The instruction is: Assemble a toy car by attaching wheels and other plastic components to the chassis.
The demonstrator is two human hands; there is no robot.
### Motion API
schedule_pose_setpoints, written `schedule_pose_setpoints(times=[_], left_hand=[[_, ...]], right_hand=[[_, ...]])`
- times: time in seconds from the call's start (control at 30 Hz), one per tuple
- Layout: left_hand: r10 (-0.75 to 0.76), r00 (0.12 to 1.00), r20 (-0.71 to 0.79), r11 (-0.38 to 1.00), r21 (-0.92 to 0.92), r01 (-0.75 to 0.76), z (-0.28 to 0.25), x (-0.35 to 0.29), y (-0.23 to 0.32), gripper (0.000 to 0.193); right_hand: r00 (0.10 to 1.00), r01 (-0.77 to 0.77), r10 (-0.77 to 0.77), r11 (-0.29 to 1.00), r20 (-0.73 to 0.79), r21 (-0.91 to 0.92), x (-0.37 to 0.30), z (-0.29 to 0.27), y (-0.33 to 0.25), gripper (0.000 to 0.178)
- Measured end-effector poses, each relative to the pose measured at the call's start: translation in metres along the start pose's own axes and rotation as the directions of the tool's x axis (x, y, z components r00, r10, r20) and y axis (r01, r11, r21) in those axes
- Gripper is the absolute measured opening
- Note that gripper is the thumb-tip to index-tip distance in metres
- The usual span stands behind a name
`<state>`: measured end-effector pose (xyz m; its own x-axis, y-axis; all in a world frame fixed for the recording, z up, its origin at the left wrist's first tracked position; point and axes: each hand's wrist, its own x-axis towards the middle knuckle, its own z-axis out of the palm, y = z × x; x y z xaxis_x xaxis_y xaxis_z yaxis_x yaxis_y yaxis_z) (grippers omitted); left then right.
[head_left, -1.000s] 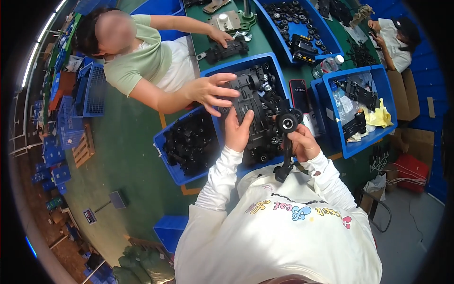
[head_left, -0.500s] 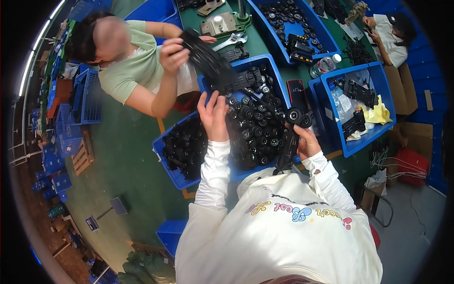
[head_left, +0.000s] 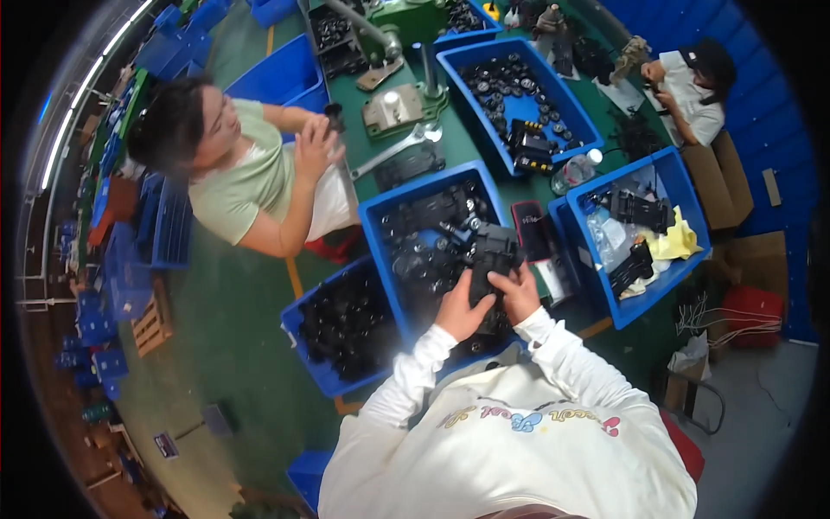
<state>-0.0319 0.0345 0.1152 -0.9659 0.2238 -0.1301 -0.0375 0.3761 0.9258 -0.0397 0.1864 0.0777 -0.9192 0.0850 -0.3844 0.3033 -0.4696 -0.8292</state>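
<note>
Both my hands are closed on a black plastic toy car chassis (head_left: 494,251), held over the near right part of a blue bin (head_left: 367,227). My left hand (head_left: 462,310) grips its left side, thumb up along the edge. My right hand (head_left: 519,296) holds the right side, with the thumb lying on the near end. Below lie loose black wheels (head_left: 424,259) with silvery hubs, somewhat blurred, and another black chassis (head_left: 437,208) lies toward the back of the bin. Whether wheels are fitted on the held chassis is hard to make out.
Left of my bin is a blue bin of black parts (head_left: 337,324). A phone (head_left: 531,229) lies right of it, beside a bin with chassis and yellow wrapping (head_left: 679,238). Behind are a wrench (head_left: 389,154), a clear bottle (head_left: 572,173) and a co-worker's hands (head_left: 318,143).
My open left hand has come right and closed on the chassis, which both hands now hold. The co-worker's hands have drawn back from the bin, and the chassis they held up is gone from there.
</note>
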Motion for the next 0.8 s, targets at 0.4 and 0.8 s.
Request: schedule_pose_setpoints(times=[0.4, 0.8], left_hand=[[-0.004, 0.969, 0.246, 0.996, 0.086, -0.017, -0.006, 0.047, -0.006, 0.049], [-0.039, 0.956, 0.292, 0.994, 0.114, 0.005, -0.022, 0.115, -0.036, 0.054]], right_hand=[[0.988, 0.070, -0.103, 0.962, -0.114, -0.264, 0.041, 0.006, 0.003, 0.064], [0.965, -0.038, -0.047, 0.950, -0.259, -0.310, 0.069, -0.024, 0.017, 0.036]])
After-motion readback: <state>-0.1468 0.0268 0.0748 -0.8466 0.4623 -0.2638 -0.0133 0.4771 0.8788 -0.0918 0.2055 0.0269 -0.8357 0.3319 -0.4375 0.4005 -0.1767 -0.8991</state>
